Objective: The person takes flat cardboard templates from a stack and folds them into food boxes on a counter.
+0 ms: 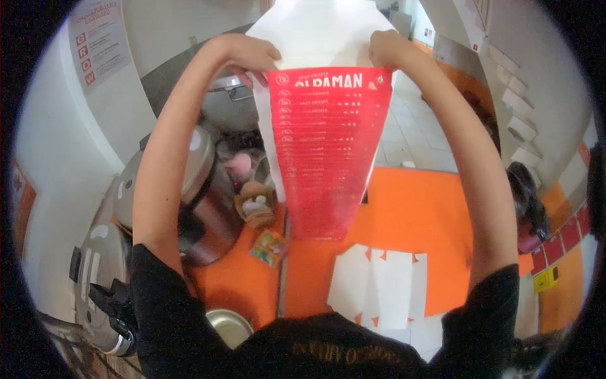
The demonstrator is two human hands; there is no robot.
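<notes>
Smooth orange tabletop (416, 208) spreads below our fingers, with a rounded, shiny cooker (214, 221) down to their left. Between our left hand (247, 55) and right hand (386, 50), we grip a thin red sheet (325, 145) by its upper corners, fingers curled around the edges. Well beneath them lie a flat, notched white card (392, 284) and, leftward, a small colourful packet (269, 247).

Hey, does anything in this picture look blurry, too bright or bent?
Head view: the red sheet looks soft near its bottom; head view: the white panel above nearly washes out; head view: the left wall curves from fisheye bending.
</notes>
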